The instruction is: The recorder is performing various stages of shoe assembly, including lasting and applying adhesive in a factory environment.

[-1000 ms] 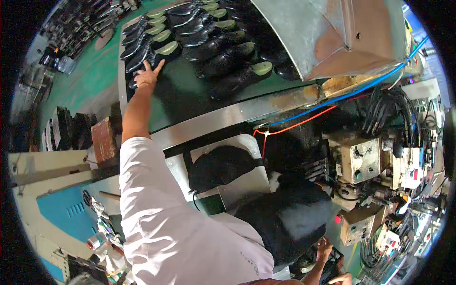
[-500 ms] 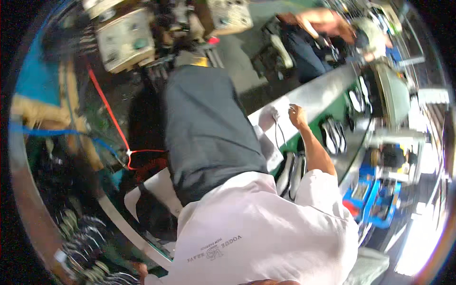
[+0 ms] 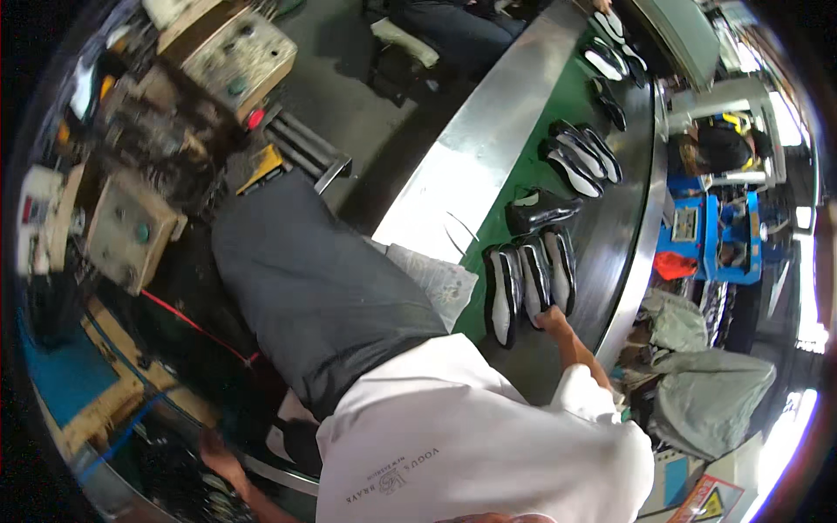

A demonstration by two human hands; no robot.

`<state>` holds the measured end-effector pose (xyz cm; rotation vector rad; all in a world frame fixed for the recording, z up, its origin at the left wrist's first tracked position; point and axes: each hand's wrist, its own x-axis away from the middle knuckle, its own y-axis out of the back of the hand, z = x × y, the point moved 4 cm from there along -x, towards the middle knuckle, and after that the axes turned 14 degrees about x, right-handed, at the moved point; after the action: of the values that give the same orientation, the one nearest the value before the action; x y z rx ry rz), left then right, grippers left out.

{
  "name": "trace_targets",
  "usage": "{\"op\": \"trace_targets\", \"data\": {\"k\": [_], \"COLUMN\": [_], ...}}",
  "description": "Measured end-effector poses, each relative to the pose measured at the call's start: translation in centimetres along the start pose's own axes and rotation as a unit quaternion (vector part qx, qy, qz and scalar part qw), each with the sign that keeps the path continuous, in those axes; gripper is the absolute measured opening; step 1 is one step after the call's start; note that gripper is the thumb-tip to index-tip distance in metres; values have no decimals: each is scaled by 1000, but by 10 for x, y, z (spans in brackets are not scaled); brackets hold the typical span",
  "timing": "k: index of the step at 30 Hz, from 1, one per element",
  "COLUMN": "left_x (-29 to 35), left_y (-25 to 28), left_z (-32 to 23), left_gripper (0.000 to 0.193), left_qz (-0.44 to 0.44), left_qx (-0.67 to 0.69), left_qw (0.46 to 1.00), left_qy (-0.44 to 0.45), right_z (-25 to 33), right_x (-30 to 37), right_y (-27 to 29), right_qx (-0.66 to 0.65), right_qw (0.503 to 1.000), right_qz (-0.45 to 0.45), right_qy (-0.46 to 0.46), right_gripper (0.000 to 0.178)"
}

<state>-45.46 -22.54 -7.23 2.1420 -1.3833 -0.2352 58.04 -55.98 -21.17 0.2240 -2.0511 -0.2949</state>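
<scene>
Three black shoes point(image 3: 533, 272) lie right of centre; the right hand point(image 3: 551, 320), half-curled, touches the middle one; the left hand point(image 3: 216, 453) is lower left; either grip I cannot tell. White shirt point(image 3: 497, 436) bears dark lettering point(image 3: 388, 480).

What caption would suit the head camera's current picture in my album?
Right hand at the near end of the middle shoe of three, left hand out to the other side.

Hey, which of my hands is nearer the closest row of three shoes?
Right. Your right hand is at the near end of the row of three shoes, by the middle one; your left hand is well away, across your body.
</scene>
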Motion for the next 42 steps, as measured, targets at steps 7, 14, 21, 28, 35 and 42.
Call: {"op": "trace_targets", "data": {"k": [7,14,21,28,35,42], "left_x": [-58,-41,-16,-2,17,18], "left_y": [-219,-316,-309,-330,-387,-405], "left_z": [-265,-330,-302,-331,-425,-539], "left_gripper": [32,26,28,24,35,62], "left_qz": [186,300,315,358,425,409], "left_qx": [-16,2,18,87,262,223], "left_qw": [962,907,919,888,835,813], "left_qy": [-198,-294,-237,-274,-232,-348], "right_z": [121,166,116,53,96,178], "right_x": [155,146,87,22,105,232], "right_y": [135,191,226,275,400,551], "right_qx": [-532,-533,-603,-680,-802,-665], "right_qw": [758,752,719,594,501,598], "right_qz": [-287,-338,-258,-370,-318,-323], "right_qy": [-245,-190,-228,-219,70,310], "right_gripper": [83,111,110,104,96,100]}}
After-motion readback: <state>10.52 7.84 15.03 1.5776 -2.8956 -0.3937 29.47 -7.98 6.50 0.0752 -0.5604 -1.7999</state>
